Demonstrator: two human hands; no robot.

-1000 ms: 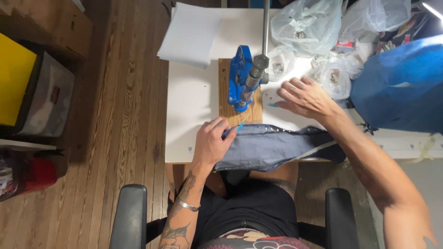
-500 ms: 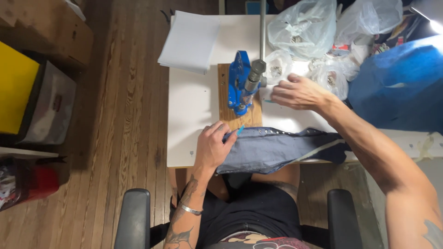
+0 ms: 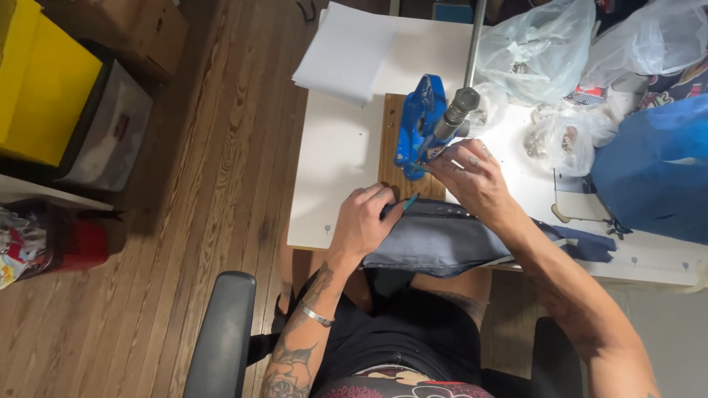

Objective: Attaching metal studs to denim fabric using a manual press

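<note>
Bright even indoor light, soft shadows, sharp focus, slight wide-angle distortion.

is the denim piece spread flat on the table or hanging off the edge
Partly hanging. The denim piece drapes over the white table's front edge toward the lap, with the left hand pressing its top edge by the blue press.

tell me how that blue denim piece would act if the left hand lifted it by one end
The denim piece would probably flop: it already drapes off the table edge over the lap. It looks fairly heavy for cloth, given its thick seamed edge. It seems unlikely to slip, since the left hand bunches it easily.
</note>
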